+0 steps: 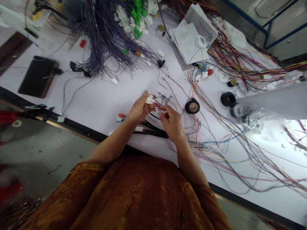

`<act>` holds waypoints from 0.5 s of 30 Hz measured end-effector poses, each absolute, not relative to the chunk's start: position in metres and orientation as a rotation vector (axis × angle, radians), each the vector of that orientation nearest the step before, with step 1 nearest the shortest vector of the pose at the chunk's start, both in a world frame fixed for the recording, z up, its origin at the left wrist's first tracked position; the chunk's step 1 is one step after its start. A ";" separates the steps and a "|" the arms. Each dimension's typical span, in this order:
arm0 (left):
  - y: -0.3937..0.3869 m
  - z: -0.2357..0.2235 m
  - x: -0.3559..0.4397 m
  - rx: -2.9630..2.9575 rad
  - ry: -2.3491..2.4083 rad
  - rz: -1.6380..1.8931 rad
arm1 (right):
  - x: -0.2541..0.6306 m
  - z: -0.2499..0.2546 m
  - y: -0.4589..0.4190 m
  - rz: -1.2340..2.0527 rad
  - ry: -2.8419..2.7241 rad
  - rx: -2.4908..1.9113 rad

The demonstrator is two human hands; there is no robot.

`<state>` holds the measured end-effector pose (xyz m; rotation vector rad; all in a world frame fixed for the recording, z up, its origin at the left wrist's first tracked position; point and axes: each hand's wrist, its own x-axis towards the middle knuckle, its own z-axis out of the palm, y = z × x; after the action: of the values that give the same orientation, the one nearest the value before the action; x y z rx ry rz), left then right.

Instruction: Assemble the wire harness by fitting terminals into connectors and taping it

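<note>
My left hand [139, 109] is closed around a white plastic connector [150, 99], gripped between thumb and fingers above the table. Close beside it, my right hand [171, 120] pinches a thin pink wire [156, 106] at the connector's near side. Whether the wire's tip sits inside the connector is too small to tell. Under both hands runs a black-sleeved wire bundle [153, 131], with an orange connector [121, 115] and white connectors at its left end. Loose wires with metal terminals fan out just beyond my right fingers. A black tape roll [192, 106] lies right of my right hand.
Purple wires [103, 35] heap at the back left, beside green connectors [137, 16]. Papers [190, 41] carry a white ring at the back. A dark phone-like slab [38, 76] lies left. Long mixed wires [240, 137] trail across the right. The table's dark edge [93, 134] runs before me.
</note>
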<state>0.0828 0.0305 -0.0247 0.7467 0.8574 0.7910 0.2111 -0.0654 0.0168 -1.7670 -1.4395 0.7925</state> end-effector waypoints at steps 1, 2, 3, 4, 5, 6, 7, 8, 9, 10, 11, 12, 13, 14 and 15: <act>0.030 -0.026 0.082 0.725 0.833 0.783 | 0.210 0.013 -0.063 0.793 -1.449 -1.786; 0.030 -0.027 0.081 0.708 0.815 0.782 | 0.209 0.009 -0.061 0.796 -1.457 -1.792; 0.031 -0.027 0.080 0.699 0.804 0.789 | 0.209 0.006 -0.059 0.791 -1.467 -1.789; 0.031 -0.028 0.079 0.697 0.801 0.804 | 0.210 0.005 -0.059 0.768 -1.469 -1.780; 0.032 -0.029 0.079 0.700 0.808 0.822 | 0.212 0.005 -0.060 0.730 -1.461 -1.769; 0.033 -0.030 0.078 0.707 0.823 0.839 | 0.213 0.005 -0.062 0.680 -1.439 -1.762; 0.034 -0.031 0.078 0.715 0.840 0.851 | 0.215 0.006 -0.064 0.627 -1.403 -1.759; 0.035 -0.032 0.078 0.723 0.856 0.854 | 0.217 0.007 -0.067 0.580 -1.360 -1.758; 0.036 -0.033 0.078 0.734 0.868 0.851 | 0.219 0.007 -0.070 0.544 -1.320 -1.755; 0.036 -0.034 0.079 0.743 0.872 0.847 | 0.220 0.007 -0.073 0.520 -1.291 -1.751; 0.035 -0.034 0.079 0.751 0.864 0.846 | 0.221 0.006 -0.075 0.509 -1.279 -1.744; 0.035 -0.035 0.080 0.756 0.847 0.849 | 0.221 0.005 -0.075 0.511 -1.283 -1.737; 0.034 -0.035 0.080 0.761 0.827 0.853 | 0.221 0.003 -0.075 0.522 -1.298 -1.733; 0.033 -0.034 0.081 0.764 0.813 0.856 | 0.221 0.002 -0.074 0.540 -1.320 -1.734; 0.032 -0.033 0.081 0.768 0.811 0.857 | 0.220 0.001 -0.072 0.566 -1.342 -1.741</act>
<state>0.0815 0.0318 -0.0333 0.7682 0.8109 0.8574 0.2197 -0.0722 0.0008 -1.7410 -1.3423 0.5658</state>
